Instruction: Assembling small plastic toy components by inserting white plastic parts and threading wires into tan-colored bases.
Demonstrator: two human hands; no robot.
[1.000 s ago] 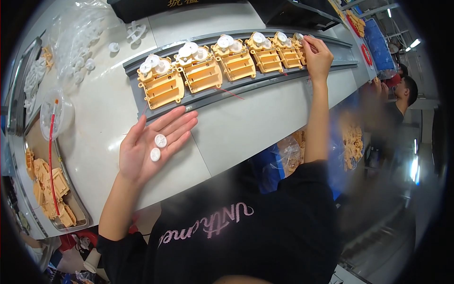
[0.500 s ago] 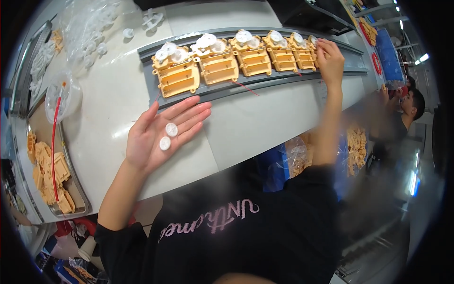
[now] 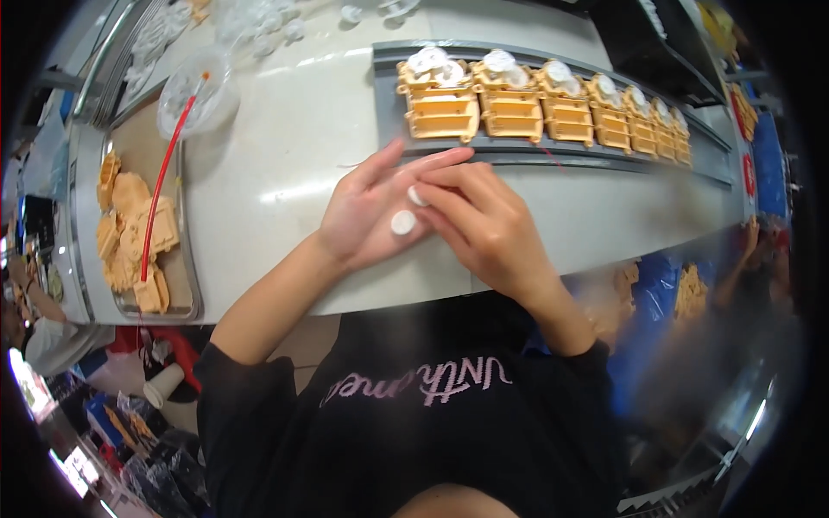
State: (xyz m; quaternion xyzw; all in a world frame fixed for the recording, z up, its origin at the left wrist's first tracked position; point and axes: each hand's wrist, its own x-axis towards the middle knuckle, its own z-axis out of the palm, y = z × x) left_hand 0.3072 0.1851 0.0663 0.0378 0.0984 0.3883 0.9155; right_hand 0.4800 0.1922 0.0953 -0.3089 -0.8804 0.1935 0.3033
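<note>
My left hand (image 3: pixel 367 211) lies palm up over the white table, fingers stretched out. A small round white plastic disc (image 3: pixel 403 222) rests loose on its palm. Just above that palm, my right hand (image 3: pixel 484 220) pinches a second white plastic disc (image 3: pixel 417 196) between thumb and fingertips; its fingers partly cover the left hand's fingers. Beyond both hands, a row of several yellow plastic housings (image 3: pixel 442 112) stands on a long grey rail (image 3: pixel 393 104). White round gears (image 3: pixel 499 62) sit on the far ends of the housings.
At left, a metal tray (image 3: pixel 192 259) holds yellow plastic parts (image 3: pixel 134 224). A clear tub (image 3: pixel 211 108) with a red stick-like tool (image 3: pixel 164 190) stands by it. White parts in plastic (image 3: pixel 259 22) lie at the back. Below the table's right edge are blue-lined bins (image 3: pixel 656 289). People work at both sides.
My right hand has come back from the far right end of the row to my left palm and pinched one of the two discs there. The whole view has swung left.
</note>
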